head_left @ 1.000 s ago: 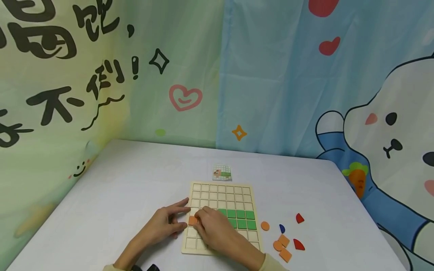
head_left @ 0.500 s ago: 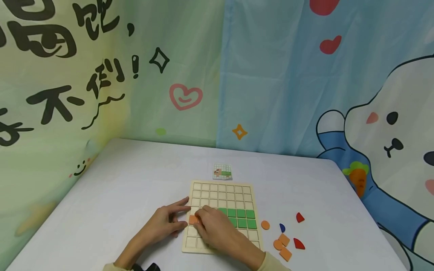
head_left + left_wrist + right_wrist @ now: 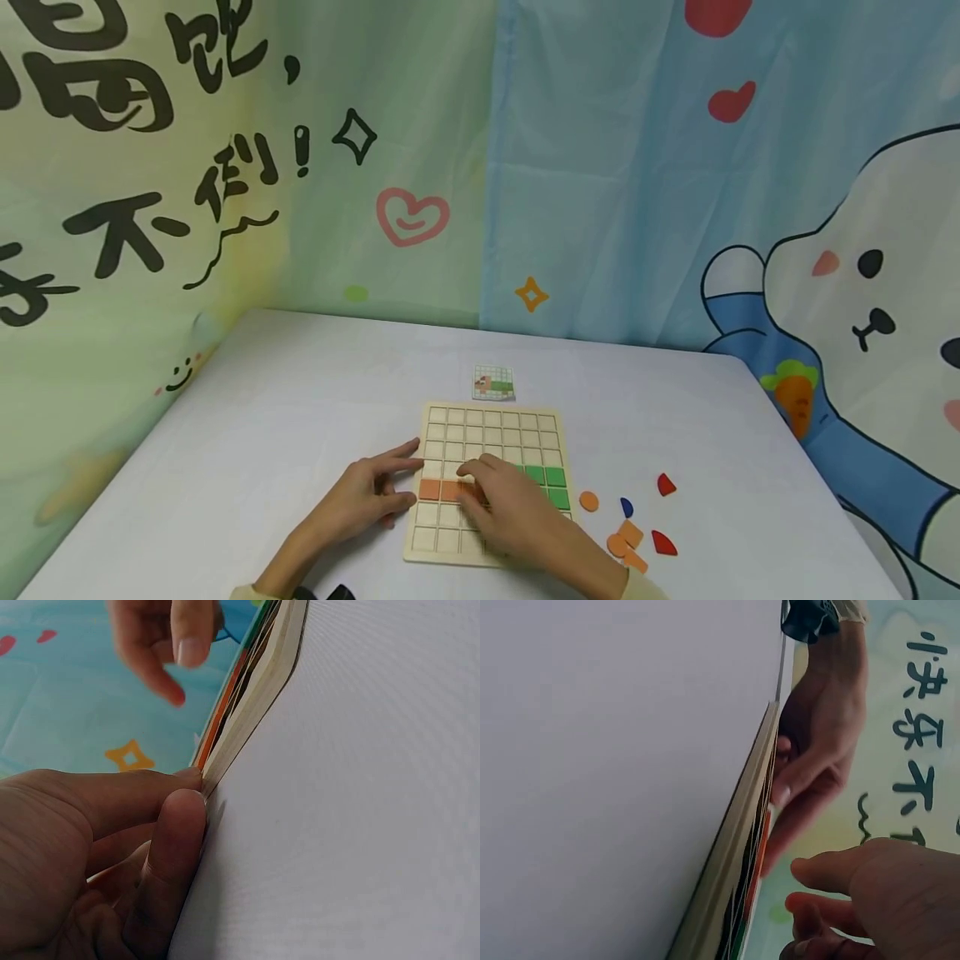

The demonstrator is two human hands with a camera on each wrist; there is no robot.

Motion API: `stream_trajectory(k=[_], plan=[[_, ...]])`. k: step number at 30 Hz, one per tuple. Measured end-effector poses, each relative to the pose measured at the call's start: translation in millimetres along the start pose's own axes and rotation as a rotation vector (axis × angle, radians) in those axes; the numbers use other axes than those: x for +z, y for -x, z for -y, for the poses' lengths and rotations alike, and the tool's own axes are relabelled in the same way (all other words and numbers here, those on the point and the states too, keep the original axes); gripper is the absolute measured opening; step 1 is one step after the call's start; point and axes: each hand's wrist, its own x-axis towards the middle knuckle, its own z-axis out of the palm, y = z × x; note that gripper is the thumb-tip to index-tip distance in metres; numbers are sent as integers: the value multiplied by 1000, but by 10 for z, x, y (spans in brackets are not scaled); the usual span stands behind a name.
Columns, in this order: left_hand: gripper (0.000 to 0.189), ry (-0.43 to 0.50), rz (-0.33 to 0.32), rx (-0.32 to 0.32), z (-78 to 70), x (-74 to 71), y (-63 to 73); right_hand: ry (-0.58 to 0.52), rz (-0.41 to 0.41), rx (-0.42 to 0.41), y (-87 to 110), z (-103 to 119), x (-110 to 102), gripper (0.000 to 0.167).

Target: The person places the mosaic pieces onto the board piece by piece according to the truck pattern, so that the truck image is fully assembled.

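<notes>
The left hand [image 3: 362, 493], with fingers apart, touches the board [image 3: 455, 415] at nine o'clock; the right hand [image 3: 516, 510] (thumb and fingers also apart) is near the orange tiles [image 3: 430, 489].

Head view facing forward and down, wrist views close, sharing board [image 3: 491, 435]

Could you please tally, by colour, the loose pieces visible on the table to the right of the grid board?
Orange pieces: 4
Red pieces: 2
Blue piece: 1
Total: 7
</notes>
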Motion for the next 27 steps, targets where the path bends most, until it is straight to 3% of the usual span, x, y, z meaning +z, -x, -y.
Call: stream_trajectory(k=[6, 10, 19, 27], plan=[[53, -19, -4, -5, -19, 6, 3, -59, -18, 8, 188, -202, -196, 27], [53, -28, -4, -4, -9, 8, 2, -41, -62, 7, 336, -346, -312, 24], [54, 3, 9, 13, 16, 14, -3, -4, -147, 94, 771, -645, -550, 21], [54, 8, 2, 3, 25, 12, 1, 13, -90, 408, 1102, -836, -666, 21]])
